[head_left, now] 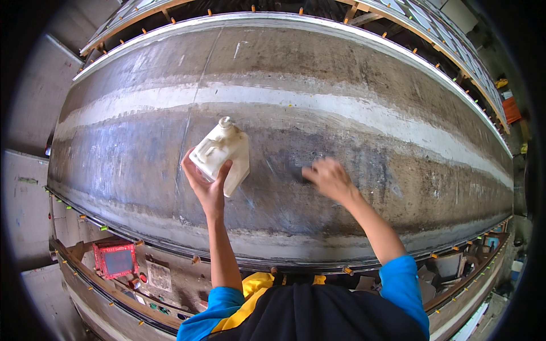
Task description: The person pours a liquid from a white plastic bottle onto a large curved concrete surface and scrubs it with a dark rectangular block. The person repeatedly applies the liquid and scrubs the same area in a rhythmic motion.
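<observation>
White jug [234, 152] is tilted over the long stained table [114, 159], the left hand's [210, 193] thumb and fingers clamped on it. The right hand [333, 179], blurred, curls to its right; whether those fingers grip anything, I cannot tell. Beyond, 1 pale band [256, 95] crosses the table.

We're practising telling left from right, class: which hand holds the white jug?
The left hand: its thumb and fingers grip the jug. The right hand, blurred, is clear of it, farther right.
</observation>
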A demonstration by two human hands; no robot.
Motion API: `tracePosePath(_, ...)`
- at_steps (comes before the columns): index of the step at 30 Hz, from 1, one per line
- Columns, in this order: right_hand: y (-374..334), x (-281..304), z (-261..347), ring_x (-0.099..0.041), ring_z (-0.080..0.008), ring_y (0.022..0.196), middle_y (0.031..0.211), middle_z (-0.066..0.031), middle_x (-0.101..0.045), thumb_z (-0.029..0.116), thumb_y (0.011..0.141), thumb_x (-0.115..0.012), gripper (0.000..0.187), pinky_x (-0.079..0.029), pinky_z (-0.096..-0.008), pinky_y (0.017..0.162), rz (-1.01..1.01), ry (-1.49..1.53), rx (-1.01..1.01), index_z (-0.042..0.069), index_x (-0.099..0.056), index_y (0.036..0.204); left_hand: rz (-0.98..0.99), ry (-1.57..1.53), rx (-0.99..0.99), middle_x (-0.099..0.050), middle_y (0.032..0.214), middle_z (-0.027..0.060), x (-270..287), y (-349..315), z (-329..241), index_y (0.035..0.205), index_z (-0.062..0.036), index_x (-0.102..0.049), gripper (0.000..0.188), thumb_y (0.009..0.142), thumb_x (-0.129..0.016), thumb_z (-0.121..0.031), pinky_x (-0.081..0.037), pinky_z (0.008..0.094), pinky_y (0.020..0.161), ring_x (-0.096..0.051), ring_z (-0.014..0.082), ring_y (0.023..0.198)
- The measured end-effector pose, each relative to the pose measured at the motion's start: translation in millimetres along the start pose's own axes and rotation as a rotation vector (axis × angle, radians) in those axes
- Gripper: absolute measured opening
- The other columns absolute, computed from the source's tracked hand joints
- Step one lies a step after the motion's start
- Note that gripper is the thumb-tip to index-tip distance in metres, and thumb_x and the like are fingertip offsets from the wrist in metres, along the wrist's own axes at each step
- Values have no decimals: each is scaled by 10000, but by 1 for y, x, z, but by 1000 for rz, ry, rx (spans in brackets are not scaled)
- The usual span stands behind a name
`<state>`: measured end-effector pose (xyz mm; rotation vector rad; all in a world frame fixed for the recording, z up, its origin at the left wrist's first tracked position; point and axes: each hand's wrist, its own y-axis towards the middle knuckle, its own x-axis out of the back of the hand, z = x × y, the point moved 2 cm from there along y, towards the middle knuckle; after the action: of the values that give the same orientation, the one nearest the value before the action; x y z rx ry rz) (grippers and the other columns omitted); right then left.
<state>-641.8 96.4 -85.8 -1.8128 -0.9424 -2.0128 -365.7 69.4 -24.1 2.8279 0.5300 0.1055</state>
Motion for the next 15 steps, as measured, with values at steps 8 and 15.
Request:
tracePosePath(8, 33, 28, -25, -570, -173, 496, 629, -53, -594, 178, 788, -656, 243, -491, -312, 491, 259, 121, -164, 108, -582, 1009, -154, -67, -4, -470, 1154, 96, 24, -42, -18, 1213, -44, -369, 647, 701, -757, -126, -371, 342, 945, -480, 203, 1081)
tracePosePath(15, 96, -30, -5, -554, -150, 521, 583, -42, -565, 81, 811, -589, 194, -454, -293, 486, -112, -232, -187, 124, -574, 1000, -263, -119, -46, -448, 1164, 123, 39, -58, -20, 1221, -28, -317, 714, 696, -781, -166, -327, 354, 972, -444, 224, 1115)
